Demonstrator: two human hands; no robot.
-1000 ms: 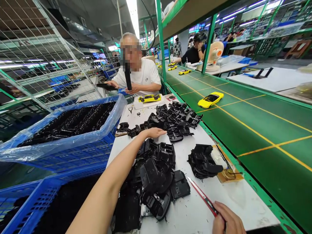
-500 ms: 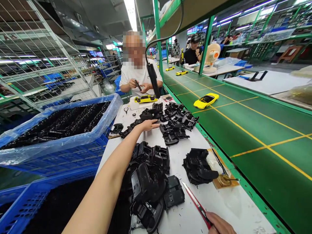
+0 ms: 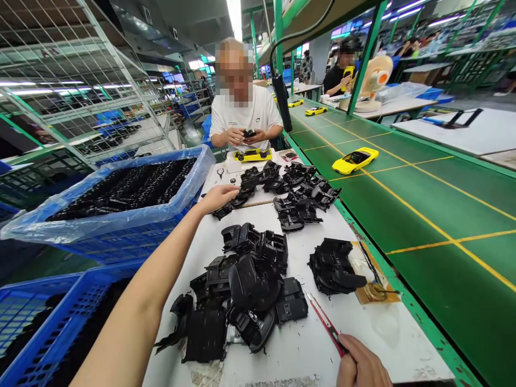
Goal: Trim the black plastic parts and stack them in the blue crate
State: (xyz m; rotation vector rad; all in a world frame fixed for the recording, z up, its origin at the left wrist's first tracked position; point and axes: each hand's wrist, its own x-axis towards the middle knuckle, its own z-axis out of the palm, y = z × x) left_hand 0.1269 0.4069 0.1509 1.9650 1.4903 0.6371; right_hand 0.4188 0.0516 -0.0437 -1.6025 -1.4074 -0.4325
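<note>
The green belt runs along the tabletop's right edge. The white tabletop shows its widest open room at the near right corner; a narrower white band crosses its middle, and a strip runs toward the far edge between the heaps and the right-hand stack. Beside the left edge stands a blue crate filled with black pieces, close to the left forearm, which passes over that edge. A co-worker sits at the far edge, holding a black piece in both hands. The near heap of black parts reaches the left edge; the far cluster spreads across toward the right edge, and a smaller stack stands just beside a tan board at the right edge. Of the person's 2 hands, the left hand is palm down with fingers stretched over parts by the left edge; whether it grips any cannot be told. The right hand, at the near edge, is closed around a red knife, blade pointing toward the stack. Compared with 0.5 s ago, the left hand lies farther toward the left edge, while the right hand keeps its grip.
</note>
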